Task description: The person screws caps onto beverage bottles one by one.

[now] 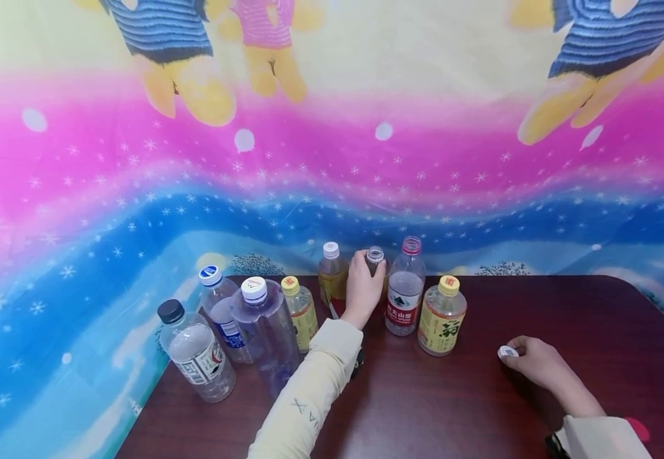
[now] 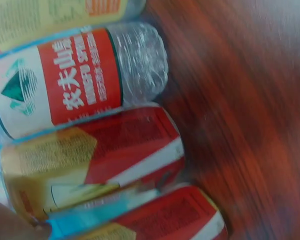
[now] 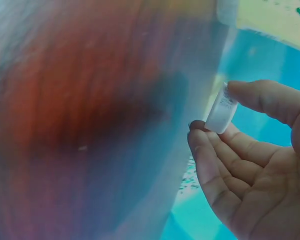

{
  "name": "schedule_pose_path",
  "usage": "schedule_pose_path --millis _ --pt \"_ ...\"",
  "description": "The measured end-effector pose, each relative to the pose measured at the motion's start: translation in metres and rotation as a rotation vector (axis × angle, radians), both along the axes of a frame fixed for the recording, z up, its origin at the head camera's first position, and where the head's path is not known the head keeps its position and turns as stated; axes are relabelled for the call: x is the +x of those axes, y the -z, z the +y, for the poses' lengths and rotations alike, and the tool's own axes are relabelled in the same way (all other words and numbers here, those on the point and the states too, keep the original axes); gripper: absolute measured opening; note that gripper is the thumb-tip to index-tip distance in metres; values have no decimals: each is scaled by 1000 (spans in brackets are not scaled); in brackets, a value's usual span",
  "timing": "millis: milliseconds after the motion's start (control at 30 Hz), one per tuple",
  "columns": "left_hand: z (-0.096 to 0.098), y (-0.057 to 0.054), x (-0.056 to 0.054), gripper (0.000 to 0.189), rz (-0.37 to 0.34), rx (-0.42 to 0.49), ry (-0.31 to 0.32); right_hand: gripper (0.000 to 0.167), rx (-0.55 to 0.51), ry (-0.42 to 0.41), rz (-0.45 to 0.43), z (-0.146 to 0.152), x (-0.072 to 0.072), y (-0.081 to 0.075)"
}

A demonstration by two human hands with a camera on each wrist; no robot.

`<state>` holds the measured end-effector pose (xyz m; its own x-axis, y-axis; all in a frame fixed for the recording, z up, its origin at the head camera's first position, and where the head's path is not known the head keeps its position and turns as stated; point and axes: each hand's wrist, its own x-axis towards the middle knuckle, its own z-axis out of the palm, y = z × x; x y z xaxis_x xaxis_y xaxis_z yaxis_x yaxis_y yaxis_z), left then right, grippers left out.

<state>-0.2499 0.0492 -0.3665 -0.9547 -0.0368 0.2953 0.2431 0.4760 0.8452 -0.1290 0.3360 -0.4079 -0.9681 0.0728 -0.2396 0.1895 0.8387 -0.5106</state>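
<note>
My left hand [image 1: 364,287] grips an uncapped bottle [image 1: 375,254] by its upper part, at the back of the table. In the left wrist view its label [image 2: 90,160] is gold and red, and part of my left hand [image 2: 10,225] shows at the lower left. Out to the right, over the table, my right hand [image 1: 544,366] pinches a white bottle cap [image 3: 221,111] between thumb and fingers. Just right of the gripped bottle stands an open-necked water bottle [image 1: 404,299] with a red label. A similar white-capped gold-and-red bottle [image 1: 332,274] is on its left.
A yellow-capped bottle [image 1: 443,325] stands right of the water bottle. Left of my sleeve are another yellow-capped bottle [image 1: 304,319], a large purplish bottle [image 1: 266,331], a blue-and-white-capped bottle [image 1: 223,306] and a dark-capped bottle [image 1: 200,357]. A printed cloth [image 1: 332,159] hangs behind the dark wooden table [image 1: 424,408].
</note>
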Motion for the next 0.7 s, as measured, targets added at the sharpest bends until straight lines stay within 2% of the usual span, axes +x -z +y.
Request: schedule_pose_path --millis 200,300,433,567,700 --pt "3 1 18 37 54 36 -122 45 25 -2 100 -9 3 -19" --pt "2 5 27 37 85 51 -186 48 33 17 137 -14 5 -26" --pt "0 10 39 37 120 83 -236 50 36 49 213 -22 11 -40" --pt "-9 10 56 35 119 128 -229 50 32 77 322 -32 20 -56" --pt "-19 7 78 32 67 201 -143 46 21 81 433 -46 27 -72"
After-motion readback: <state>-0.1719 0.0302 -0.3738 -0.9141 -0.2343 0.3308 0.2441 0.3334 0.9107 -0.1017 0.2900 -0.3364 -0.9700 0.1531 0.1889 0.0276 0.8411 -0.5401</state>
